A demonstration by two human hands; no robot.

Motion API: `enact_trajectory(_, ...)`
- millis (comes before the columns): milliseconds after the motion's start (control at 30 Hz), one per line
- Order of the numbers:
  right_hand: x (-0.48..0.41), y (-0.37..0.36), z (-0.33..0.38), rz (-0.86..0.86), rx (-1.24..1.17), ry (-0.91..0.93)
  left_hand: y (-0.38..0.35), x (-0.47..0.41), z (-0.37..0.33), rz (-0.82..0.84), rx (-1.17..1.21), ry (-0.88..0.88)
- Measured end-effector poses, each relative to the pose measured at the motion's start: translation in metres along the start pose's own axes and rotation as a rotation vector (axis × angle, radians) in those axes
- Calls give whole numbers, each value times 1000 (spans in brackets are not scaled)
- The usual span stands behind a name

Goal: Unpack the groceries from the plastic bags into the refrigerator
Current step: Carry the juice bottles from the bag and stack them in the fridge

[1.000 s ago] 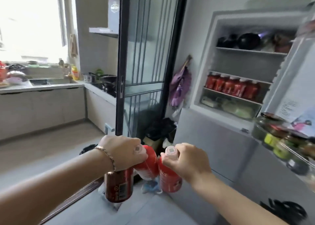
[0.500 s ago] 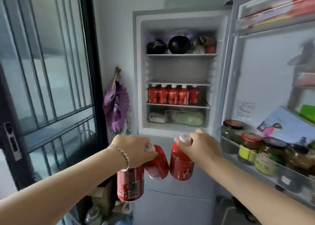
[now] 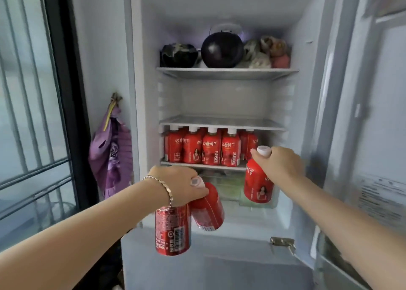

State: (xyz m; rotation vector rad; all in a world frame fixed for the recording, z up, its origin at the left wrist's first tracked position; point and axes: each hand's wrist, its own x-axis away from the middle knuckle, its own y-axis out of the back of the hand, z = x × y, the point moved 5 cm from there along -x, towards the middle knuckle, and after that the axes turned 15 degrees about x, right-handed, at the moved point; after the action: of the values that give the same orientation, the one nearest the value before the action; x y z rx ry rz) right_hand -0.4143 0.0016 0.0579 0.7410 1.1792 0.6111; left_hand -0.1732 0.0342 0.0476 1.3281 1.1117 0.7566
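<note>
Beside a pale wall, the open white refrigerator [image 3: 140, 136] is faced. One red white-capped juice bottle [image 3: 258, 185] is gripped by the right hand [image 3: 278, 165] near the bottle-filled shelf [image 3: 204, 165]. A second red bottle [image 3: 207, 208] and a red soda can [image 3: 172, 230] are clutched together by the left hand [image 3: 178, 185]; either could probably be dropped from so crowded a grip.

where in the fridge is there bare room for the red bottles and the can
The middle shelf is bare wall to wall. On the bottle shelf, a gap shows right of the juice bottle row, where the right hand brings its bottle. The top shelf is crowded.
</note>
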Motion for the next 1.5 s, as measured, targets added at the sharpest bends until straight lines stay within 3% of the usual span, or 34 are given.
enact_trajectory(200,-96,-59,-10,0,11,-115,-3,-86,9,-18,27,3)
enact_trajectory(533,-142,-98,6,-45,-25,-208,-11,-144,11,44,18,-101)
enact_trajectory(600,-143,-105,7,-22,-122,-269,-11,-149,12,49,35,-118)
enact_trajectory(733,-130,-133,9,-9,-584,-289,-13,-154,14,54,43,-154)
enact_trajectory(900,-129,-144,7,-124,-628,-208,-15,-160,15,58,24,-197)
enact_trajectory(1033,-132,-154,10,-54,-716,-205,-12,-164,20,42,40,-195)
enact_trajectory(1167,-106,-145,14,-151,-385,-252,-8,-166,24,73,47,-190)
enact_trajectory(1233,-82,-125,30,-294,-421,-109,-5,-168,26,80,53,-191)
enact_trajectory(1300,-65,-112,58,-142,-605,269,-1,-169,27,80,70,-186)
enact_trajectory(1367,-54,-109,88,265,-662,528,4,-171,27,67,78,-184)
enact_trajectory(1433,-53,-107,104,515,-646,596,11,-172,25,41,90,-184)
enact_trajectory(1500,-61,-101,113,497,-638,614,20,-172,25,30,96,-189)
